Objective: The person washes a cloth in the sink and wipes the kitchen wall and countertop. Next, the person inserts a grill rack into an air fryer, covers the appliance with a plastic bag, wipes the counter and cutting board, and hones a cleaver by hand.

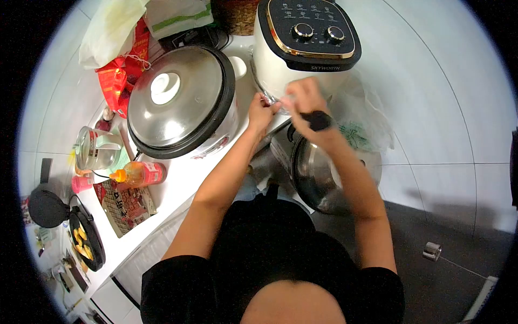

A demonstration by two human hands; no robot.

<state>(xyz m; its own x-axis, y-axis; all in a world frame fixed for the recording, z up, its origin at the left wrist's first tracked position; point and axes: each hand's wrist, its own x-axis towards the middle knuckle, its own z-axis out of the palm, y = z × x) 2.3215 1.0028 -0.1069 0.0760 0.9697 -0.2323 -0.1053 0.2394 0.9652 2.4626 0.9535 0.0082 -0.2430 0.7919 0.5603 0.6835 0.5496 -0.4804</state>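
Observation:
My left hand (261, 114) is closed, its thumb and fingertips pinching a crumpled, shiny silvery piece (269, 99) at the counter edge. I cannot make out whether it is foil or clear plastic. Close beside it, my right hand (306, 100) is smeared by motion, with a black watch (317, 120) on the wrist. Its fingers are bent near the silvery piece, but their grip is unclear. Just beyond both hands stands a cream and black air fryer (307, 48) with two knobs. Left of my left hand is a large electric pot (178, 102) under a metal lid.
Below my right forearm sits a lidded metal pan (318, 178), with a clear plastic bag (367, 113) behind it. On the white counter (178, 183) are an orange-capped bottle (143, 174), a glass jug (97, 148) and an open electric griddle (86, 240) holding yellow food pieces.

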